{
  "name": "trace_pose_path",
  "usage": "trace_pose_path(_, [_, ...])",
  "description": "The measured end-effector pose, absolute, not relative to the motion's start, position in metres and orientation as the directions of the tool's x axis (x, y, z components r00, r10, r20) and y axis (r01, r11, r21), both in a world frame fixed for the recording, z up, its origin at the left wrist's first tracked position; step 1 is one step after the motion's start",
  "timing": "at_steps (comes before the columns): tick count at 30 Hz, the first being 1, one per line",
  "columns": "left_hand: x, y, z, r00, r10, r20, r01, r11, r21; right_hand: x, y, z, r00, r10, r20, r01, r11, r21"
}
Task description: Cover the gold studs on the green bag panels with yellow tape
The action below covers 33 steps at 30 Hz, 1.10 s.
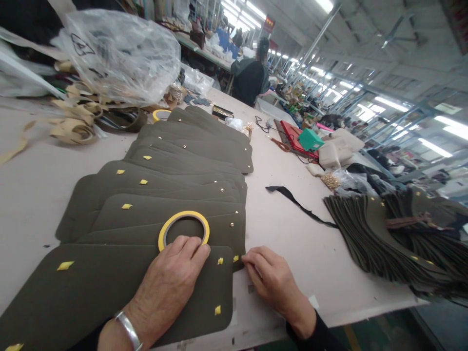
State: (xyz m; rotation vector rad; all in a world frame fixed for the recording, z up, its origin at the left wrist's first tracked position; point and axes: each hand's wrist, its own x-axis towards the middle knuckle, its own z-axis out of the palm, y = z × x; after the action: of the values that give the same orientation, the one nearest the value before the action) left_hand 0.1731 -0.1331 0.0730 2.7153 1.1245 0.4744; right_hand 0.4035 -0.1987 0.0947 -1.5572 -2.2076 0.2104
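Observation:
My left hand [171,273] is closed on the near edge of a roll of yellow tape [163,233], which rests over the dark olive panels. Beneath that hand lies the nearest olive panel [109,273], with small yellow tape pieces near its corners. My right hand [268,278] has its fingertips pinched at the right edge of a panel, beside a yellow tape piece [236,258]; whatever is between the fingertips is hidden. Farther back, more olive panels [183,170] overlap in a long row, some with small metal studs and some with yellow tape pieces.
A thick bundle of olive panels [365,239] lies at the right, with a black strip [292,197] beside it. Clear plastic bags [120,53] and tan strip coils [73,126] sit at the back left. A red object [292,136] and green box [310,139] stand farther back. A person [250,78] is beyond the table.

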Motion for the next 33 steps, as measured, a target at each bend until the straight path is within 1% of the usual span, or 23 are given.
trace_pose_path(2, [0.174,-0.133,0.073,0.662,0.714,0.230,0.660,-0.700,0.272,0.404,-0.199,0.096,-0.446,0.863,0.237,0.849,0.492,-0.195])
trace_pose_path(4, [0.174,-0.133,0.072,0.661,0.714,0.230,0.660,-0.700,0.274,0.402,-0.195,0.097,-0.533,0.829,0.167,0.829,0.551,-0.090])
trace_pose_path(6, [0.174,-0.133,0.072,0.664,0.714,0.224,0.659,-0.700,0.277,0.398,-0.190,0.097,-0.567,0.819,0.087,0.820,0.571,-0.041])
trace_pose_path(8, [0.173,-0.133,0.072,0.663,0.715,0.220,0.660,-0.698,0.280,0.392,-0.186,0.097,-0.540,0.841,0.023,0.841,0.540,-0.036])
trace_pose_path(10, [0.173,-0.133,0.072,0.659,0.718,0.223,0.662,-0.695,0.281,0.387,-0.182,0.096,-0.443,0.896,-0.021,0.894,0.440,-0.082])
trace_pose_path(12, [0.172,-0.133,0.071,0.654,0.719,0.236,0.660,-0.695,0.286,0.383,-0.180,0.095,-0.290,0.956,-0.046,0.945,0.279,-0.171])
trace_pose_path(14, [0.172,-0.133,0.070,0.648,0.718,0.254,0.653,-0.696,0.299,0.379,-0.179,0.094,-0.125,0.989,-0.078,0.956,0.099,-0.275])
trace_pose_path(17, [0.171,-0.130,0.070,0.646,0.711,0.278,0.639,-0.702,0.314,0.373,-0.176,0.094,0.090,0.986,-0.143,0.903,-0.141,-0.405])
trace_pose_path(20, [0.171,-0.128,0.071,0.648,0.699,0.303,0.623,-0.715,0.317,0.369,-0.177,0.094,0.218,0.960,-0.175,0.830,-0.276,-0.484])
trace_pose_path(22, [0.170,-0.128,0.074,0.645,0.686,0.337,0.608,-0.727,0.319,0.367,-0.179,0.094,0.245,0.955,-0.167,0.812,-0.296,-0.503])
trace_pose_path(25, [0.171,-0.133,0.079,0.682,0.636,0.362,0.534,-0.771,0.348,0.372,-0.183,0.095,0.234,0.963,-0.133,0.806,-0.269,-0.527])
trace_pose_path(28, [0.172,-0.139,0.085,0.757,0.546,0.358,0.410,-0.825,0.390,0.387,-0.187,0.097,0.155,0.971,-0.184,0.725,-0.238,-0.646])
trace_pose_path(30, [0.173,-0.142,0.089,0.754,0.518,0.404,0.360,-0.840,0.406,0.397,-0.190,0.101,0.135,0.973,-0.187,0.651,-0.230,-0.724])
trace_pose_path(33, [0.173,-0.141,0.095,0.666,0.515,0.540,0.281,-0.844,0.457,0.400,-0.197,0.110,0.215,0.975,-0.063,0.574,-0.178,-0.800])
